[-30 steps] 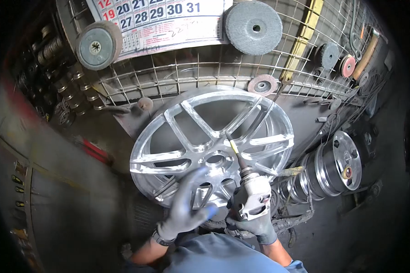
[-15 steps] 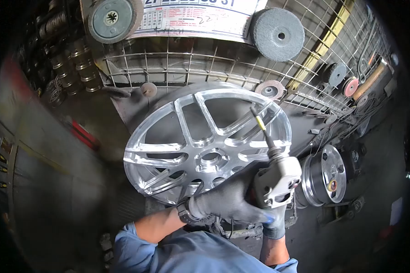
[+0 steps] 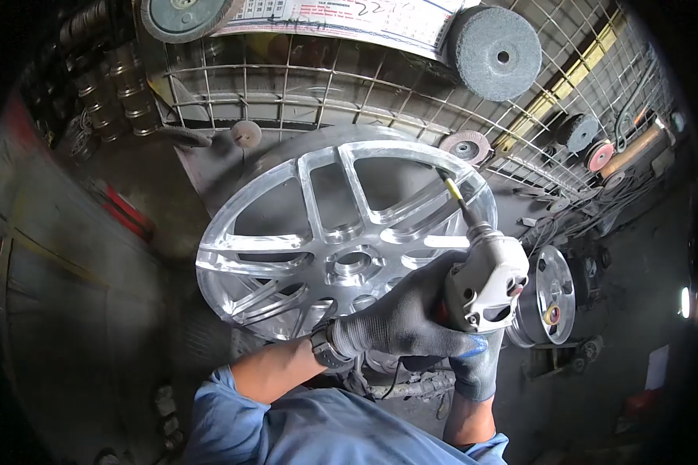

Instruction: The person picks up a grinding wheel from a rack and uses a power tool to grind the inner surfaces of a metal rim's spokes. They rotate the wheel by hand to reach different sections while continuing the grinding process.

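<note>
Both of my hands wear grey work gloves and hold a hand-held power grinder point(image 3: 485, 287) with a pale metal head. From its head a slim shaft with a yellow band point(image 3: 452, 188) points up and left, its dark tip over the upper right of a bare alloy wheel point(image 3: 353, 263); contact with the metal cannot be made out. My left hand point(image 3: 403, 318), below a dark wristwatch, is closed around the grinder's left side. My right hand point(image 3: 477, 372) grips from beneath, its fingers mostly hidden. The wheel lies tilted, spokes facing me.
Behind the wheel stands a wire mesh panel point(image 3: 287, 93) hung with a grey abrasive wheel point(image 3: 498, 53), a flap disc point(image 3: 467, 146) and a calendar point(image 3: 364, 19). Another polished wheel point(image 3: 554, 294) stands at right. A hammer point(image 3: 632, 151) and cables lie to the upper right.
The grinder and both hands have shifted slightly up and to the right over the wheel. My view has also moved a little. Both hands keep their hold.
</note>
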A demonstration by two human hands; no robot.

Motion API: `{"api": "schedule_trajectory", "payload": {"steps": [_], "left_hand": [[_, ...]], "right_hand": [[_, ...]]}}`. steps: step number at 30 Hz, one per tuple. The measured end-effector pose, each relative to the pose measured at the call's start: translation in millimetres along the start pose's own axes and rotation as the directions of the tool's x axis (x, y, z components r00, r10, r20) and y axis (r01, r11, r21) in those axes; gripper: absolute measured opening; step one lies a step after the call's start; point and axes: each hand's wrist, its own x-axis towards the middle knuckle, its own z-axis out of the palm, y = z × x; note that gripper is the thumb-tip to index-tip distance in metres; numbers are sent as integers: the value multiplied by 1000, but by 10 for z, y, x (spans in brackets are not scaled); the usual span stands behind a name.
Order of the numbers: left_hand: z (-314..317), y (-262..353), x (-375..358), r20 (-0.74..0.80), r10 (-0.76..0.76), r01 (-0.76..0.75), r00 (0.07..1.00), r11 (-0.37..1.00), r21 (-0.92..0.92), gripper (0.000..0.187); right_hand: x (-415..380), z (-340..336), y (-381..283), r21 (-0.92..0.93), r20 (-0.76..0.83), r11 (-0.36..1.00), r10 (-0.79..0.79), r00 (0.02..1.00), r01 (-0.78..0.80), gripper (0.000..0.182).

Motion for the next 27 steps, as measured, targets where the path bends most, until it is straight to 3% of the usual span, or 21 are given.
{"api": "schedule_trajectory", "payload": {"steps": [3,4,6,7,8,9,10,12,13,15,18,20,22,23,25,26,27], "left_hand": [[51,-69,-5,5,75,-75,997,997,15,93],[63,-92,-17,7,109,-109,994,994,25,93],[76,-62,-36,-6,92,-92,996,996,-21,93],[48,-56,-23,19,109,-109,994,992,62,93],[27,-49,-12,46,122,-127,991,981,145,93],[13,-44,-9,45,121,-126,992,981,145,93],[0,-39,-10,37,106,-109,994,992,71,93],[-36,-28,-2,22,77,-75,997,994,-75,93],[-73,-50,12,40,61,-59,997,997,-52,93],[-40,-22,2,43,47,-43,998,995,-89,93],[32,17,-19,52,41,-34,998,992,-125,94],[51,40,-27,55,46,-39,997,992,-123,94],[36,76,-20,41,42,-36,998,990,-139,93],[-9,83,-7,43,41,-35,998,990,-137,93],[-134,57,29,60,42,-44,997,998,48,94],[-155,11,42,63,41,-44,997,998,51,94],[-170,-39,67,47,79,-80,996,997,22,94]], "right_hand": [[-34,-91,93,-147,-123,989,-16,992,-2,75],[-68,-56,52,39,-186,993,118,975,-113,74],[-120,81,-173,164,-180,981,130,975,-100,73],[-103,41,-133,162,-179,981,134,975,-105,73],[-73,-33,-59,42,-177,992,128,976,-123,76],[-50,-75,-2,-77,-174,988,121,977,-136,79],[-19,-62,18,-203,-137,978,24,990,-52,82],[5,32,-116,-17,40,1000,20,999,-19,74],[22,31,-139,-15,40,1000,19,999,-19,74],[45,-3,-175,-227,74,972,79,994,-61,74],[-11,-51,-193,-281,124,956,-51,991,85,75],[-42,-35,-184,-191,87,979,-57,995,73,75],[-21,10,-294,-323,92,945,-12,996,41,78],[62,171,-311,-89,-127,995,29,991,-40,72],[155,188,-299,-121,-92,992,18,996,-29,68],[175,173,-301,-188,-41,982,-24,999,16,68],[167,148,-257,-122,-19,992,31,999,-33,69]]}}
